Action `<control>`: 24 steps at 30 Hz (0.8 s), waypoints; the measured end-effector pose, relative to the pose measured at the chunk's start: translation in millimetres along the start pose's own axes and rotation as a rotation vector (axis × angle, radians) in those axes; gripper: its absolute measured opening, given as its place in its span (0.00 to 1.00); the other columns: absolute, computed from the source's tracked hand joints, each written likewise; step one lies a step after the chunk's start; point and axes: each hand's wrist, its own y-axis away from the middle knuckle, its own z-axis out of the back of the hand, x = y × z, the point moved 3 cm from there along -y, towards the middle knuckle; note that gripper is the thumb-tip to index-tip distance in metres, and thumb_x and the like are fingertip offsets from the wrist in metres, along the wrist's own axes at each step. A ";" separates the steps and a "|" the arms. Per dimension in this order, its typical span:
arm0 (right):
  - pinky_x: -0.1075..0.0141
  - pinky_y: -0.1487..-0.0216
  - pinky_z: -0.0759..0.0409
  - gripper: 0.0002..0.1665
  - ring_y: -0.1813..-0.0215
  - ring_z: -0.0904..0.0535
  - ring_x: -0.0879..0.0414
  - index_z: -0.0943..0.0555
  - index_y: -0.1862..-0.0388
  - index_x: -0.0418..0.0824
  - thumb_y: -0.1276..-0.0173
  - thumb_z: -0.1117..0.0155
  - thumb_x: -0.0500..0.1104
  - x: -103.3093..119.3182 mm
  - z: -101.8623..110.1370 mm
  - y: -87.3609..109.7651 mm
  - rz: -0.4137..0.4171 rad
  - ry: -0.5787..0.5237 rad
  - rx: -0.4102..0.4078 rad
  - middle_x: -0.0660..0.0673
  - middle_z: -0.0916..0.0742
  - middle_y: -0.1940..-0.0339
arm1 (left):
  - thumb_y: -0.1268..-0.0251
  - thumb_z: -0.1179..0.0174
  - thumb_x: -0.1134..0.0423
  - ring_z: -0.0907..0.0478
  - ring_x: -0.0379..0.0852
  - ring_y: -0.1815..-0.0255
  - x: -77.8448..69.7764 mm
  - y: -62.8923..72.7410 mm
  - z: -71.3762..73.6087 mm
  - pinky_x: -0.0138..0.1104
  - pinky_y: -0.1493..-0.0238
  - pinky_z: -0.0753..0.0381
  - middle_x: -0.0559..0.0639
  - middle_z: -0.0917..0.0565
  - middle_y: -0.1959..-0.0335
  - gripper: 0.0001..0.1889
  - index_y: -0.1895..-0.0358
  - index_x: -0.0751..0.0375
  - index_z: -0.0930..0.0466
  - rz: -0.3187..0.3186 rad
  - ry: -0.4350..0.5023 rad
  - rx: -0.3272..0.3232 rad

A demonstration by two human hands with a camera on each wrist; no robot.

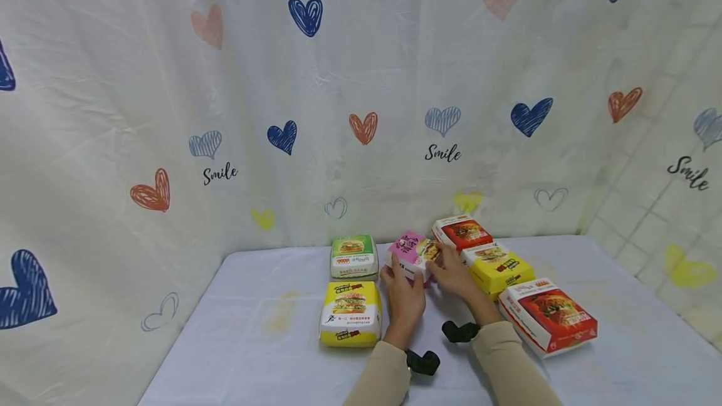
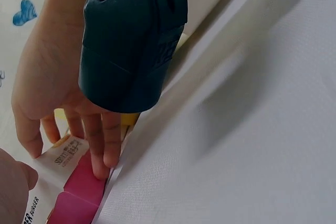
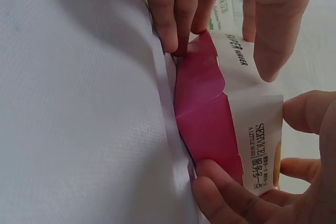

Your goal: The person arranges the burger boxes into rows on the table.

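Both hands hold a pink and white burger box [image 1: 414,252] toward the back of the table. My left hand [image 1: 403,299] grips its left side, thumb and fingers around the corner. At its right side my right hand [image 1: 453,271] grips it likewise. In the right wrist view, the right hand [image 3: 294,171] is at the "SERVICE" end of the burger box [image 3: 247,114], and the left hand [image 3: 226,3] is at the "SUPER BURGER" end. Fingertips of both hands lie along the pink lower edge, close to the white tabletop. In the left wrist view only part of the left hand [image 2: 13,187] shows.
Left of the hands, a green box [image 1: 354,257] stands behind a yellow box [image 1: 351,314]. On the right, a red box [image 1: 461,232], a yellow box [image 1: 497,267] and a larger red box [image 1: 547,315] form a slanting row. A heart-patterned curtain [image 1: 383,174] hangs behind the white-covered table [image 1: 242,343].
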 end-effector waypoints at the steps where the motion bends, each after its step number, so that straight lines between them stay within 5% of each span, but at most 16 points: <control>1: 0.36 0.26 0.34 0.43 0.31 0.36 0.36 0.50 0.18 0.36 0.22 0.45 0.50 -0.3 -0.2 0.0 -0.003 -0.005 0.001 0.31 0.43 0.19 | 0.25 0.40 0.54 0.33 0.61 0.26 0.0 -0.1 0.1 0.53 0.26 0.30 0.64 0.46 0.21 0.39 0.17 0.52 0.49 -0.001 0.002 -0.001; 10: 0.47 0.38 0.22 0.41 0.42 0.25 0.41 0.52 0.18 0.34 0.22 0.46 0.44 -1.7 -5.4 -0.8 0.004 -0.029 0.013 0.30 0.42 0.22 | 0.24 0.41 0.56 0.27 0.59 0.30 -4.2 -0.8 1.4 0.54 0.31 0.25 0.61 0.34 0.26 0.34 0.21 0.57 0.43 -0.010 -0.036 -0.030; 19: 0.38 0.29 0.31 0.40 0.35 0.35 0.35 0.50 0.20 0.29 0.22 0.48 0.43 2.4 -3.6 1.0 0.008 0.004 -0.007 0.27 0.42 0.27 | 0.23 0.42 0.57 0.26 0.58 0.33 -4.8 -1.0 2.5 0.54 0.32 0.25 0.62 0.33 0.27 0.34 0.20 0.57 0.44 -0.005 -0.043 -0.024; 24: 0.45 0.39 0.24 0.32 0.40 0.31 0.37 0.42 0.28 0.26 0.22 0.49 0.42 3.1 -2.1 1.2 -0.004 -0.005 -0.038 0.28 0.36 0.35 | 0.24 0.42 0.58 0.25 0.58 0.33 -4.2 -1.4 2.6 0.53 0.33 0.24 0.62 0.33 0.28 0.33 0.20 0.58 0.42 -0.014 -0.043 -0.051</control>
